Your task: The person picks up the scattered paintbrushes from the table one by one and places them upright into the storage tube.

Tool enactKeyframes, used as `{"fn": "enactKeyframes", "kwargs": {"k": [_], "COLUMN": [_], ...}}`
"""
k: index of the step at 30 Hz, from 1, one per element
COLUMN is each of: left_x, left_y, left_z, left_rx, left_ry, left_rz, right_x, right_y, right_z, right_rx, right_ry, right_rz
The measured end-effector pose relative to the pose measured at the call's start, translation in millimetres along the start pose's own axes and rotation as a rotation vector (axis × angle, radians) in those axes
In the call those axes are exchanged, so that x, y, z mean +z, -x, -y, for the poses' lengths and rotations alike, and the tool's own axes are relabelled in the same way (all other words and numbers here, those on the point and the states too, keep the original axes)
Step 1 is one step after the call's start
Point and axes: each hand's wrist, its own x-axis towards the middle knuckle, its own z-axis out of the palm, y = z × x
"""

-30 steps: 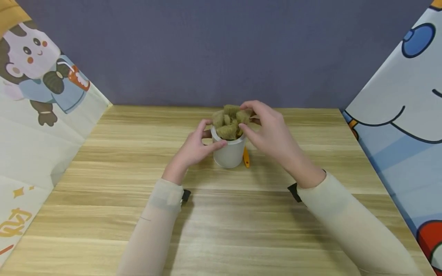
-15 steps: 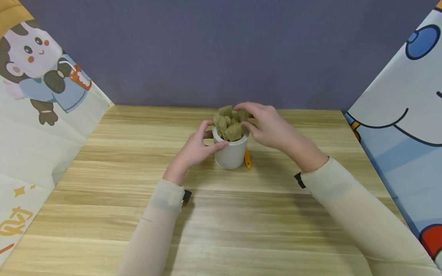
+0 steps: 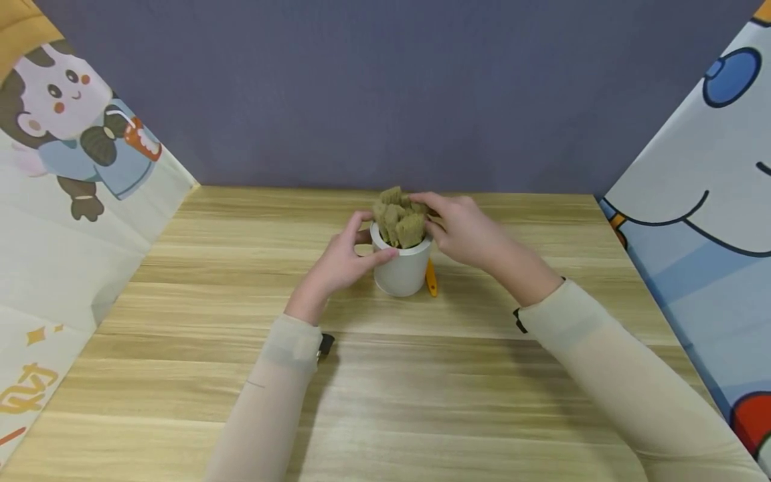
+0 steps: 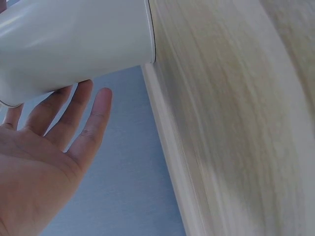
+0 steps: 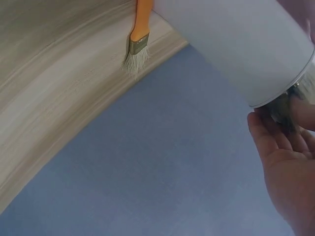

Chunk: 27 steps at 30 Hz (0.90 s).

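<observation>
Upright on the table stands a white cylindrical pot [image 3: 402,271], packed with several paintbrushes [image 3: 397,217], their tan bristles upward. My left hand [image 3: 338,262] grips the pot near its rim from the left, thumb in front and fingers behind. In the left wrist view, its fingertips [image 4: 84,84] touch the white wall. At the right side of the mouth, my right hand [image 3: 466,231] pinches the bristle end of a brush between thumb and fingers. The right wrist view shows pale bristles [image 5: 308,84] and a dark patch there, partly hidden by that hand. Handles inside the pot are hidden.
An orange-handled paintbrush [image 5: 141,22] lies on the wooden table [image 3: 385,381] just right of the pot, mostly hidden from the head view. A dark blue-grey panel [image 3: 385,94] rises behind the table. Printed cartoon sheets flank both sides.
The bristle heads have shifted and bunched inside the pot. My right hand has moved slightly down and stays at the right of the mouth. The left hand keeps its hold.
</observation>
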Motion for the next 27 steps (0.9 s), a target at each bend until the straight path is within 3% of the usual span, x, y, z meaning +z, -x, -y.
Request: {"fn": "enactKeyframes", "kwargs": {"k": [9, 14, 20, 27], "left_x": [-0.2, -1.3, -1.4, 0.5], "left_y": [0.8, 1.7, 1.9, 1.2], "left_z": [1.6, 2.7, 3.9, 1.8], "left_rx": [0.011, 0.015, 0.021, 0.024], "left_ry": [-0.001, 0.006, 0.019, 0.012], "left_rz": [0.0, 0.009, 0.012, 0.009], "right_x": [2, 0, 8, 5], "right_y": [6.2, 8.5, 5.0, 5.2], "right_z": [0, 10, 25, 14], "right_rx": [-0.065, 0.015, 0.115, -0.011], "right_ry": [-0.02, -0.002, 0.041, -0.057], "right_rz": [-0.022, 0.018, -0.054, -0.068]}}
